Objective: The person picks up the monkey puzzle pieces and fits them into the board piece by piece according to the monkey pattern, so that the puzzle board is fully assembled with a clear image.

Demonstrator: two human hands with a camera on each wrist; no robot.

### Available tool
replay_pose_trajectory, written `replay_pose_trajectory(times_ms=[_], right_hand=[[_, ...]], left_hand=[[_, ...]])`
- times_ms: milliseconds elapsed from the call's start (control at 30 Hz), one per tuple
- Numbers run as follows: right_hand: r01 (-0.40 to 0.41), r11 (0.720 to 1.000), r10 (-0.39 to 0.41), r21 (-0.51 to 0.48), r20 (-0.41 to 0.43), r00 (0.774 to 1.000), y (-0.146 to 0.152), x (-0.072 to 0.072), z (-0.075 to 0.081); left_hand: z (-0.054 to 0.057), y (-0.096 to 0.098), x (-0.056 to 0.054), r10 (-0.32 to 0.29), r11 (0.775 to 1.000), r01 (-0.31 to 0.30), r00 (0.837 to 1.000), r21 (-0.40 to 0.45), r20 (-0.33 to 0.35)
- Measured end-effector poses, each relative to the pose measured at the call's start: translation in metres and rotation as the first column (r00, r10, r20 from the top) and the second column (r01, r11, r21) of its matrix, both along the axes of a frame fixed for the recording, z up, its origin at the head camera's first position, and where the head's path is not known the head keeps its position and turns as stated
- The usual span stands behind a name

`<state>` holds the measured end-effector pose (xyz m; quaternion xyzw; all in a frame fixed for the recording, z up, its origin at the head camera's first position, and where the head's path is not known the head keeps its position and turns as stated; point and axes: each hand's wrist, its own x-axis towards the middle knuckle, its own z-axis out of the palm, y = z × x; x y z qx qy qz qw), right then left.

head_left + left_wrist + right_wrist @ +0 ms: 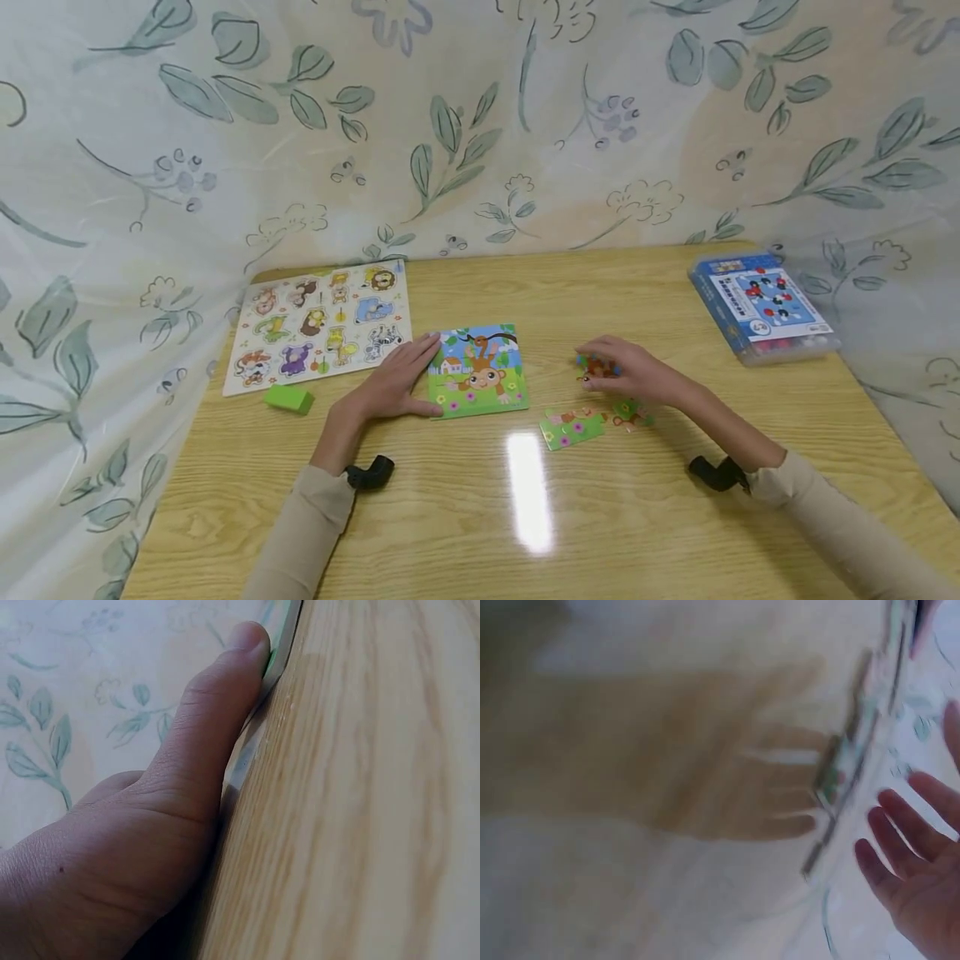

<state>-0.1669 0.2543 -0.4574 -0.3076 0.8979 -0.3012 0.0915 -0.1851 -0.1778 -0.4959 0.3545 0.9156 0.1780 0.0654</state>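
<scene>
A square monkey picture puzzle (480, 371) lies mid-table. My left hand (393, 383) rests at its left side, fingers extended along the edge and thumb at the lower left corner. In the left wrist view the straight thumb (214, 712) lies against the board's edge. My right hand (633, 371) hovers over loose brown and blue puzzle pieces (597, 368), which it partly hides. In the right wrist view its fingers (904, 836) are spread and loosely bent, holding nothing. Just nearer, flowered green pieces (573, 431) and another small cluster of pieces (628, 414) lie flat.
An animal peg board (322, 325) lies at the back left, with a green block (288, 398) at its front edge. A blue-and-clear plastic box (765, 304) stands at the back right. Patterned cloth (480, 125) hangs behind the wooden table (420, 517).
</scene>
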Motion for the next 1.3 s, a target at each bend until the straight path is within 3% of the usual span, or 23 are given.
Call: replay_pose_trajectory(times_ms=[300, 633, 1033, 1300], right_hand=[[-0.007, 0.996, 0.009, 0.087, -0.023, 1.000, 0.003, -0.006, 0.006], [0.021, 0.992, -0.027, 0.121, 0.042, 0.999, 0.002, -0.002, -0.002], [0.035, 0.979, -0.019, 0.200, -0.080, 0.997, -0.002, 0.004, 0.001], [0.036, 0.975, -0.018, 0.221, -0.081, 0.997, -0.006, 0.003, 0.002]], left_hand=[[-0.003, -0.001, 0.001, -0.005, 1.000, 0.005, 1.000, 0.019, -0.029], [-0.005, 0.000, 0.004, -0.004, 0.999, 0.006, 1.000, 0.053, -0.028], [-0.003, 0.001, 0.003, -0.004, 0.999, 0.006, 1.000, 0.049, -0.027], [-0.003, 0.000, 0.003, -0.003, 0.999, 0.005, 0.999, 0.054, -0.035]])
